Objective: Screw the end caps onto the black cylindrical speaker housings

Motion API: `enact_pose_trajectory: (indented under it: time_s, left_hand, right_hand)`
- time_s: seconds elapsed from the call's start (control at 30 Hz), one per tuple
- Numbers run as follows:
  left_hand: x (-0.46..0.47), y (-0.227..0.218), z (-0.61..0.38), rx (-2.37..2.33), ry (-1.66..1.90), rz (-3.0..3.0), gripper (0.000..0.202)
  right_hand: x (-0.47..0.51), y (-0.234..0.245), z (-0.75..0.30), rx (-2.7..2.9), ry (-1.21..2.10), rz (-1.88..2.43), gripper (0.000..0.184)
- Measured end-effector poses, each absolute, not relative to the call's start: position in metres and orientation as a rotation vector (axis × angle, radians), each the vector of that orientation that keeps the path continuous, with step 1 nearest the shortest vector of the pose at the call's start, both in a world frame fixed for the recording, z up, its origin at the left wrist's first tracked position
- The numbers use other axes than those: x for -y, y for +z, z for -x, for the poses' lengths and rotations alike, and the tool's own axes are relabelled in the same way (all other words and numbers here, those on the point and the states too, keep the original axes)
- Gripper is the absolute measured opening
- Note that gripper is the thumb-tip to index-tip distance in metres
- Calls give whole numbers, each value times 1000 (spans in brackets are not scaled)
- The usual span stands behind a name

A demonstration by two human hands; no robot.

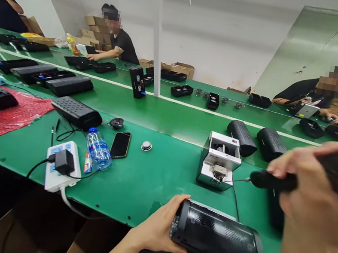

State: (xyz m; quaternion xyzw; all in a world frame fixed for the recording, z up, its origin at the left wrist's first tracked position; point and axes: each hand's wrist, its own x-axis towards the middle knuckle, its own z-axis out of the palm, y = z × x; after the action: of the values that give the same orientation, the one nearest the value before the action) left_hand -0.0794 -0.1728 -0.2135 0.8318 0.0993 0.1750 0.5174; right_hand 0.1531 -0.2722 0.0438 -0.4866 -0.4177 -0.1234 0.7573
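Observation:
My left hand (159, 228) is wrapped round the left end of a black speaker housing (221, 240) with a perforated front, at the table's near edge. Raised at the right, my right hand (315, 187) grips a black electric screwdriver (272, 180), whose thick body extends out of frame. Its thin bit points left and reaches the front of a white screw feeder (220, 159). Whether a screw sits on the tip is too small to tell.
A phone (120, 144), water bottle (98, 149), power strip (63, 167) and loose round speaker driver (146, 145) lie on the left of the green table (160, 177). More black speaker housings (241, 137) stand behind the feeder. Other people work across the table.

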Motion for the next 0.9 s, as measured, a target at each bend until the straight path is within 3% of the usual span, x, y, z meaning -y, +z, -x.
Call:
enact_pose_trajectory:
  time_s: [0.23,0.9]
  left_hand:
    - [174,-215,80,-202,461,-1998,131]
    - [171,-215,76,-121,546,-2048,131]
  right_hand:
    - [210,20,-154,978,-272,1144,20]
    - [204,19,-160,948,-255,1101,18]
